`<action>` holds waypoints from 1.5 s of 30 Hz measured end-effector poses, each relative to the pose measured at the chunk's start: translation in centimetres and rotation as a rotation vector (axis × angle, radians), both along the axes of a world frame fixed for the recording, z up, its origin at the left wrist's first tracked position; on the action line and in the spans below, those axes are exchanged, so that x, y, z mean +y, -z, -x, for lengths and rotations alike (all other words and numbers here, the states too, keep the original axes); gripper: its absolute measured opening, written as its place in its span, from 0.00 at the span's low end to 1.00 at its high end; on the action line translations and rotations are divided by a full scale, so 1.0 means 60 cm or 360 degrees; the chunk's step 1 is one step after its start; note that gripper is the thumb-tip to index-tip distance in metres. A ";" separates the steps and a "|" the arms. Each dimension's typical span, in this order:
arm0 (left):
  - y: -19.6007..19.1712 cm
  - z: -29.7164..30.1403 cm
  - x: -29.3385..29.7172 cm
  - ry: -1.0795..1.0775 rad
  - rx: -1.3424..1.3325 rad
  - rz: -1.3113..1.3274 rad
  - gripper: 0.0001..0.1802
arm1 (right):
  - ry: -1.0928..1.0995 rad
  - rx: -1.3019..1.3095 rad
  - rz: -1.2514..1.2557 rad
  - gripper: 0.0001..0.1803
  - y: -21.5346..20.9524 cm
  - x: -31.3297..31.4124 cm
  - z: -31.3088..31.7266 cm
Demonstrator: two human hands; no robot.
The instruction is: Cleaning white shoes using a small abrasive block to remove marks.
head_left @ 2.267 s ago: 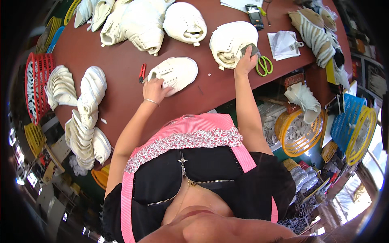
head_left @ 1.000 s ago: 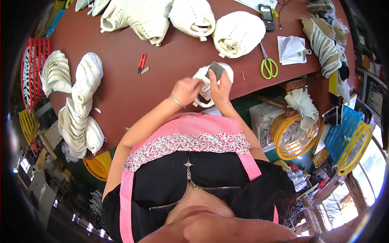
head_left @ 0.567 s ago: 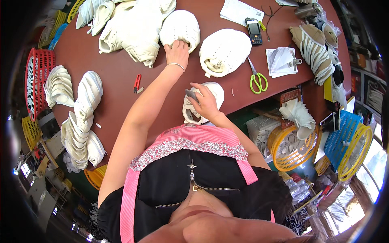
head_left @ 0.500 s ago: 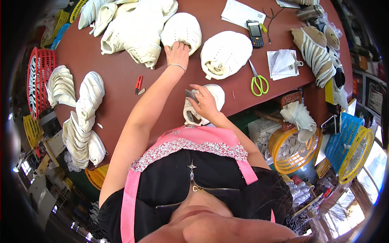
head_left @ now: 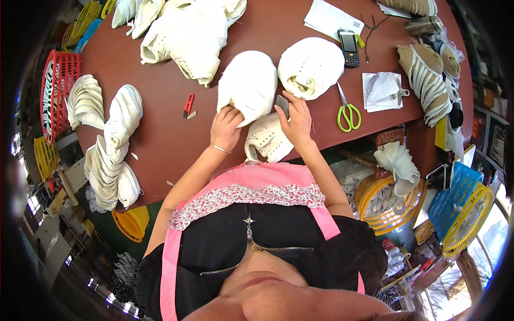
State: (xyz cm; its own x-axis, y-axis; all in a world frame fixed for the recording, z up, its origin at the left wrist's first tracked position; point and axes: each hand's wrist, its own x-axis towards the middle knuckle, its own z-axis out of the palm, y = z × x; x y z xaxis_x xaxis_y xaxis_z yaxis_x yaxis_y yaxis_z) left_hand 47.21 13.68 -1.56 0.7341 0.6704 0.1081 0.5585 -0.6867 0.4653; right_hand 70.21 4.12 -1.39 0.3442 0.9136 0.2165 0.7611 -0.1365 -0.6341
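My left hand [head_left: 226,130] is closed on the near edge of a white shoe upper [head_left: 248,84], its fingers curled under the rim. In my right hand [head_left: 297,124] a small flat grey piece [head_left: 282,103] is pinched between thumb and fingers; its exact kind is unclear. Just below that hand, another white shoe upper [head_left: 269,140] with eyelet holes lies at the table edge, against my pink apron. A rounded bundle of white uppers [head_left: 311,67] sits beyond my right fingertips.
A heap of white uppers [head_left: 187,37] covers the far left of the brown table [head_left: 166,115]. Nested uppers [head_left: 122,120] lie at left, near a red cutter [head_left: 188,105]. Green-handled scissors [head_left: 348,115], a handheld device [head_left: 348,48] and clipped papers [head_left: 382,91] lie at right.
My left hand has drawn the white upper toward me. My right hand, still with the grey piece, has moved up and right, off the near upper. The whole view has shifted slightly.
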 end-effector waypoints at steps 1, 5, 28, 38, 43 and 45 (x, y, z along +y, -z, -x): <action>-0.003 0.007 0.001 -0.0052 -0.0109 -0.0090 0.18 | 0.0041 0.0145 -0.0067 0.11 0.000 0.002 0.003; -0.004 0.057 -0.008 -0.0555 -0.0780 0.0720 0.17 | 0.0119 0.0330 -0.0189 0.12 0.003 -0.001 0.017; -0.016 0.184 -0.124 -0.0945 -0.0818 0.0937 0.17 | 0.0372 0.2706 0.0551 0.27 0.077 0.068 0.120; -0.019 0.131 -0.077 -0.0400 -0.0300 0.0444 0.15 | 0.0396 0.3282 0.0405 0.25 0.091 0.069 0.092; -0.079 0.108 -0.066 -0.0316 -0.0408 0.0296 0.16 | 0.0380 0.3021 0.0490 0.24 0.080 0.065 0.096; -0.132 0.111 -0.058 -0.0359 -0.0528 0.0117 0.15 | 0.0405 0.2878 0.0539 0.18 0.087 0.071 0.112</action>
State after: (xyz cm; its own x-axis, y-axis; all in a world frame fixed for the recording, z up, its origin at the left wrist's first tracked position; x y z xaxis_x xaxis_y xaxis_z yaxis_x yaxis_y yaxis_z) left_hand 40.54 10.21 6.34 0.5010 0.8255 0.2599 0.5030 -0.5221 0.6888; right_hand 63.47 8.37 -6.63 0.0387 0.7297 -0.6826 -0.7821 -0.4031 -0.4752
